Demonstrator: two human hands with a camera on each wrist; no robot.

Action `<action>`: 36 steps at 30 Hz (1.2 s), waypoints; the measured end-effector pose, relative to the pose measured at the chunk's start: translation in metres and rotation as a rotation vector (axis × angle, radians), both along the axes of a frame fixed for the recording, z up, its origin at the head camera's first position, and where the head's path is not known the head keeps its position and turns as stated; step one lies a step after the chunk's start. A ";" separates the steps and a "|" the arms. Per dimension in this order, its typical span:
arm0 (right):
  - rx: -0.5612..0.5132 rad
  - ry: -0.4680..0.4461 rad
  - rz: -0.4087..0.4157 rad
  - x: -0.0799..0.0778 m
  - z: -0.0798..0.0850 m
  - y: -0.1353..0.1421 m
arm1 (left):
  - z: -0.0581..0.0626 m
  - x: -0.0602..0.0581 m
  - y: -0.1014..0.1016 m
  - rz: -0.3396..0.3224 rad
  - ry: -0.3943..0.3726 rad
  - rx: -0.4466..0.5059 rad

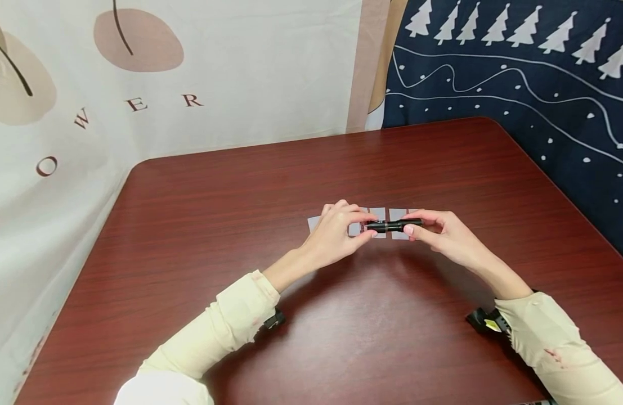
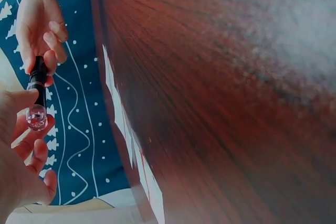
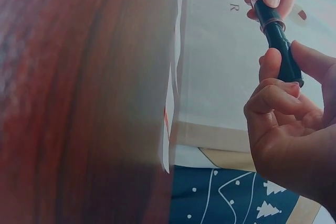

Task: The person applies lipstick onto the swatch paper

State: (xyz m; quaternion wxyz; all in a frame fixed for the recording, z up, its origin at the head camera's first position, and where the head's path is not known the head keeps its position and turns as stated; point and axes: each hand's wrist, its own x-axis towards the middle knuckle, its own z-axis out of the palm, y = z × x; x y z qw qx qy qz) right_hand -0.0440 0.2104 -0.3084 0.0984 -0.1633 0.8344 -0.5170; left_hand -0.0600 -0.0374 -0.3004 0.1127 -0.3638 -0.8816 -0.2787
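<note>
Both hands hold a short black tube (image 1: 392,225) level above the table, one at each end. A thin reddish ring circles its middle, and a clear pinkish ball (image 2: 37,118) sits at its left end. My left hand (image 1: 333,230) pinches the tube beside the ball between thumb and fingers. At the other end, my right hand (image 1: 450,235) grips it with thumb and fingertips. In the right wrist view the tube (image 3: 277,38) slants, the right hand (image 3: 294,114) at its lower end. What kind of tube it is I cannot tell.
Several white paper pieces (image 1: 395,216) lie in a row on the reddish-brown table (image 1: 230,208) beneath the hands, partly covered by them. A pale printed cloth (image 1: 265,67) hangs behind, and a dark blue tree-patterned cloth (image 1: 493,73) hangs at the right.
</note>
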 end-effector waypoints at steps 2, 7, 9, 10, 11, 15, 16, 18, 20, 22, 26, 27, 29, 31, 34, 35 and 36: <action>0.004 0.003 0.001 0.000 0.000 -0.001 | 0.000 0.000 0.000 -0.015 -0.009 0.013; 0.016 0.005 -0.004 0.001 0.001 -0.003 | 0.001 -0.002 0.002 -0.063 -0.018 0.039; 0.019 0.008 -0.007 0.002 0.002 -0.002 | 0.001 -0.003 0.004 -0.080 -0.014 0.044; 0.019 0.009 -0.007 0.002 0.002 -0.002 | 0.001 -0.003 0.004 -0.085 -0.011 0.045; 0.021 0.011 -0.008 0.002 0.002 -0.002 | 0.001 -0.004 0.005 -0.089 -0.008 0.045; 0.027 0.018 -0.006 0.002 0.002 -0.002 | 0.001 -0.004 0.005 -0.088 -0.005 0.042; 0.027 0.018 -0.004 0.002 0.002 -0.002 | 0.001 -0.003 0.005 -0.085 -0.006 0.039; 0.027 0.018 -0.001 0.001 0.002 -0.003 | 0.001 -0.003 0.005 -0.075 -0.008 0.035; 0.025 0.016 0.004 0.001 0.002 -0.003 | 0.001 -0.002 0.004 -0.063 -0.007 0.031; 0.023 0.015 0.005 0.001 0.002 -0.003 | 0.002 -0.002 0.005 -0.058 -0.007 0.027; 0.027 0.013 0.002 0.002 0.004 -0.001 | 0.002 -0.002 0.008 -0.057 -0.009 0.020; 0.029 0.013 0.002 0.002 0.004 0.000 | 0.002 -0.002 0.008 -0.056 -0.011 0.019; 0.032 0.012 0.002 0.003 0.005 0.001 | 0.001 -0.001 0.010 -0.054 -0.012 0.020; 0.033 0.012 -0.002 0.003 0.005 0.002 | 0.001 -0.001 0.011 -0.054 -0.014 0.023; 0.020 0.007 -0.001 0.002 0.004 -0.001 | 0.000 -0.001 0.008 -0.057 -0.014 0.035; 0.011 0.004 0.005 0.001 0.003 -0.005 | -0.001 -0.001 0.006 -0.055 -0.014 0.042; 0.004 0.002 0.015 -0.001 0.002 -0.009 | -0.002 0.000 0.002 -0.050 -0.012 0.049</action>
